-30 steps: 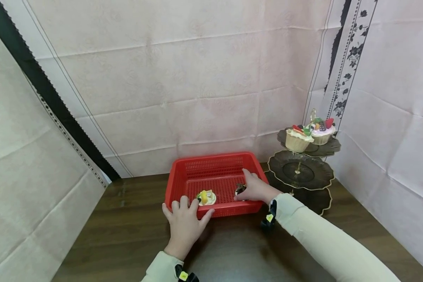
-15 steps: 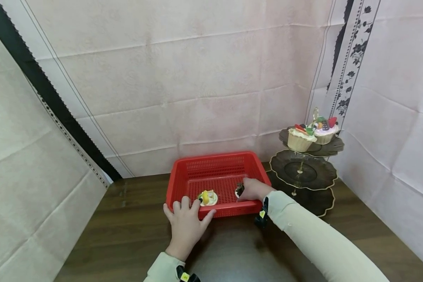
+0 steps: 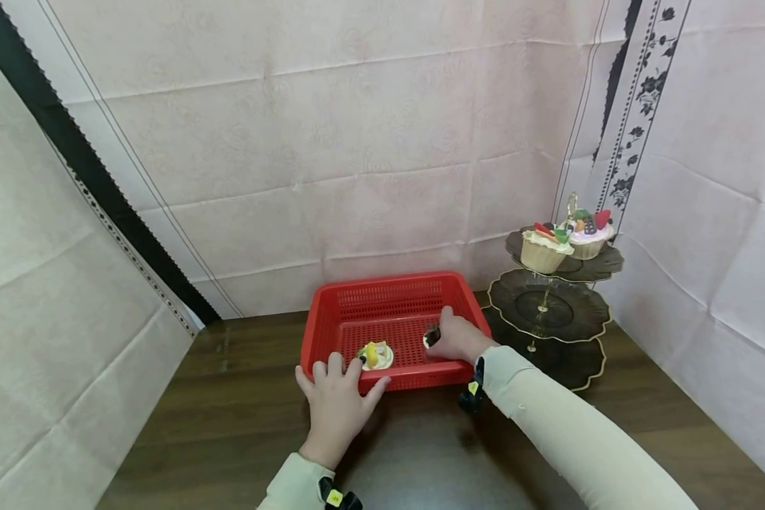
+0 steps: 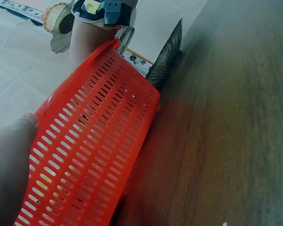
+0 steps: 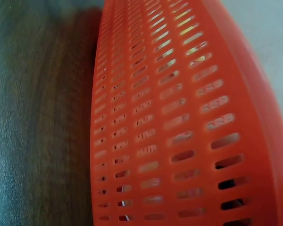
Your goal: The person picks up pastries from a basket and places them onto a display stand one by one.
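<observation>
In the head view a red plastic basket (image 3: 395, 380) with slotted walls stands on the table. My left hand (image 3: 334, 404) rests at its near left rim, fingers spread. In the left wrist view the thumb (image 4: 26, 125) lies along the rim. My right hand (image 3: 460, 340) reaches over the near right rim and grips a dark-topped cupcake (image 3: 431, 335), partly hidden by the fingers. Left of it in the basket lies a cupcake (image 3: 377, 356) with white cream and yellow fruit. The basket wall (image 5: 179, 113) fills most of the right wrist view and hides that hand's fingers.
Right of the basket stands a dark three-tier cake stand (image 3: 542, 304) with gold wavy edges. Two fruit-topped cupcakes (image 3: 544, 253) sit on its top tier. Pale cloth walls (image 3: 389, 142) enclose the brown wooden table (image 3: 217, 425) at the back and sides.
My right hand first shifted deeper around the dark-topped cupcake; now hand and cupcake sit slightly higher in the picture. My left hand has stayed at the rim.
</observation>
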`<state>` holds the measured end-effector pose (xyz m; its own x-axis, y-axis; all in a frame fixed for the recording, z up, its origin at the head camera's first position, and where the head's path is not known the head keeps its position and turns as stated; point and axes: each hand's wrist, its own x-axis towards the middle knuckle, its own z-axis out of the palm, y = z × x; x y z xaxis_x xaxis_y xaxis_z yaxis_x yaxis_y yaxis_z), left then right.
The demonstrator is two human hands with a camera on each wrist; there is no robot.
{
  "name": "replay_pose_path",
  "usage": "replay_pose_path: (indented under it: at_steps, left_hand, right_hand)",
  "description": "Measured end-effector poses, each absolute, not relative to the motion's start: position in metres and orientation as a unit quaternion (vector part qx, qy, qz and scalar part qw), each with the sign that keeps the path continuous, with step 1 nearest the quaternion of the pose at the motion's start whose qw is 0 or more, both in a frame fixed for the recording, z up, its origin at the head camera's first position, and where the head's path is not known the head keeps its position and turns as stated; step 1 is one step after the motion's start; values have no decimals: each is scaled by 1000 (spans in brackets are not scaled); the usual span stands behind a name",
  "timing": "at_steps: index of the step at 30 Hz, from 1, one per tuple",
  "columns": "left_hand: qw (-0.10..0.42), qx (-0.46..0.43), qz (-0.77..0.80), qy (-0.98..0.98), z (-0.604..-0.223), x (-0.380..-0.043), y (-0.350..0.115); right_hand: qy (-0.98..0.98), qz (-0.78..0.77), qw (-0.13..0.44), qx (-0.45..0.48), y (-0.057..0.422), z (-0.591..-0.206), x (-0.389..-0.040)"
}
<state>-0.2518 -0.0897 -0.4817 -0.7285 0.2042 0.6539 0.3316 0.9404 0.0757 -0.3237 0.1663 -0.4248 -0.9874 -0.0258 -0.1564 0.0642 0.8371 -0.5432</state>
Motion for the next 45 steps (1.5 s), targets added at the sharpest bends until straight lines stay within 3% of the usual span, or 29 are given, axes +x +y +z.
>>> replay_pose_path:
  at_steps: [24,45]
  left_hand:
    - [343,-145,-92,-923,-481,-253,-91]
    - [358,-155,-94,-916,-482,-252,-92]
  right_hand:
    - [948,-297,-77,-86,190,-387,-286]
    - [955,-267,-93,-87,234,-350,-237]
